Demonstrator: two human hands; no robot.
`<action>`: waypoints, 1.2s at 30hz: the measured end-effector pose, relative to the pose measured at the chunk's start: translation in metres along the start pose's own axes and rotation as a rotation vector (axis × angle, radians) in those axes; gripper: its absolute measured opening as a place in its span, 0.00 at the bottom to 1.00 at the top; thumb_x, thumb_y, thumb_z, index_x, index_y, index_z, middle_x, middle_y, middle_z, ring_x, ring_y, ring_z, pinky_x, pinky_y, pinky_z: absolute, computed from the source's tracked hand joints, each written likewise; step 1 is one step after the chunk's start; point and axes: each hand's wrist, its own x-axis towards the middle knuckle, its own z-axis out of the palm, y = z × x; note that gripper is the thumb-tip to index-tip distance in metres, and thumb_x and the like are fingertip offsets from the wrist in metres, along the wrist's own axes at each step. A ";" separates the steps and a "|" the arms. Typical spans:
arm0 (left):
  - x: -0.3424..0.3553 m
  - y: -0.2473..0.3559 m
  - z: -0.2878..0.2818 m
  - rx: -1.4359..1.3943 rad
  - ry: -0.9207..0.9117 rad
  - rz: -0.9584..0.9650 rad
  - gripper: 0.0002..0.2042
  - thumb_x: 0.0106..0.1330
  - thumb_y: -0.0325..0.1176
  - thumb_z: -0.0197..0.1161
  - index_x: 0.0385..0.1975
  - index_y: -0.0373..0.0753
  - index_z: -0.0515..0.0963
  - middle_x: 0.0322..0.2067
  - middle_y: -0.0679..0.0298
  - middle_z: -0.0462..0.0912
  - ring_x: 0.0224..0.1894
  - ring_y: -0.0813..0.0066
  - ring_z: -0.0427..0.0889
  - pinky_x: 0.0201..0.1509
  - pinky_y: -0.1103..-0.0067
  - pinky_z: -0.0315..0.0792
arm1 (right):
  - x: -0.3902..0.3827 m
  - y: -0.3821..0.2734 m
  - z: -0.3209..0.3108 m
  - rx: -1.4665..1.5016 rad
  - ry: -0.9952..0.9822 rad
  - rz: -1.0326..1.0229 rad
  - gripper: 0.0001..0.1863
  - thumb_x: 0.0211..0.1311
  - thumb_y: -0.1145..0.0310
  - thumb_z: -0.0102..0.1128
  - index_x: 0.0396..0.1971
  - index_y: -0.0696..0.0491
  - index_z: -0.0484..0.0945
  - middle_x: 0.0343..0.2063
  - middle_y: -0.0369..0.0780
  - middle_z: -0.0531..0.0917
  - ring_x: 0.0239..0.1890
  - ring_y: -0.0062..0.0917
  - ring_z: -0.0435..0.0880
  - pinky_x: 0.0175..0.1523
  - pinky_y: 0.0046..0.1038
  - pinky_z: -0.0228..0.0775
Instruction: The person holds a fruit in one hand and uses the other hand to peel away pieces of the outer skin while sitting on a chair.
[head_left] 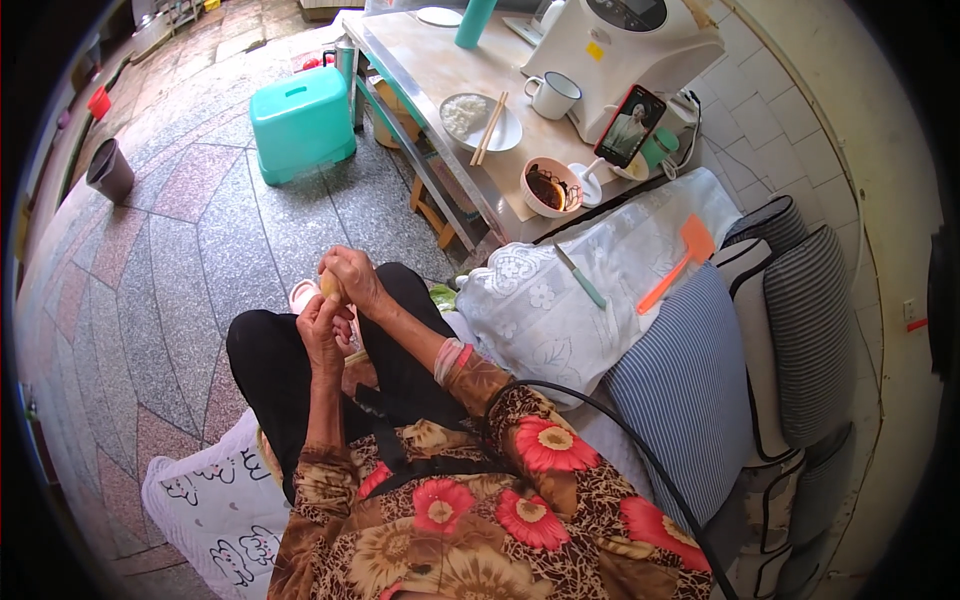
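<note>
Both hands are together above my knees, around a small yellow-brown, roundish thing (329,284) whose kind I cannot make out. My right hand (352,279) wraps it from the far right side. The fingers of my left hand (322,325) pinch against its near lower side. Just beyond my left fingers shows a pale pink rounded container (302,294), partly hidden by the hands. Something green and leafy (443,296) lies beside my right knee.
A green-handled knife (581,275) and an orange spatula (680,262) lie on the lace cloth (520,300) to my right. The table (415,50) holds a rice bowl (510,131), chopsticks (489,128), a mug (553,95), a sauce bowl (536,169) and a phone (630,127). A turquoise stool (303,120) stands ahead.
</note>
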 end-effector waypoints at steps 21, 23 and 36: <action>0.008 0.003 -0.014 -0.205 -0.024 0.011 0.10 0.60 0.34 0.56 0.37 0.36 0.70 0.21 0.68 0.72 0.17 0.85 0.68 0.19 0.89 0.62 | -0.024 -0.011 0.003 -0.311 -0.002 -0.106 0.26 0.56 0.50 0.58 0.38 0.59 0.68 0.26 0.46 0.79 0.31 0.30 0.80 0.38 0.30 0.72; 0.008 0.010 -0.014 -0.315 -0.077 -0.057 0.12 0.60 0.36 0.55 0.39 0.36 0.69 0.21 0.68 0.72 0.17 0.84 0.68 0.19 0.89 0.62 | -0.025 -0.012 0.002 -0.248 -0.033 -0.097 0.27 0.56 0.49 0.59 0.40 0.59 0.68 0.26 0.45 0.79 0.32 0.28 0.80 0.39 0.30 0.72; 0.012 -0.001 -0.027 -0.254 -0.038 -0.079 0.12 0.60 0.42 0.56 0.31 0.39 0.71 0.16 0.74 0.67 0.14 0.89 0.63 0.16 0.90 0.56 | -0.030 -0.008 0.003 -0.327 -0.122 -0.060 0.29 0.59 0.45 0.52 0.36 0.60 0.60 0.28 0.51 0.77 0.35 0.37 0.80 0.38 0.34 0.70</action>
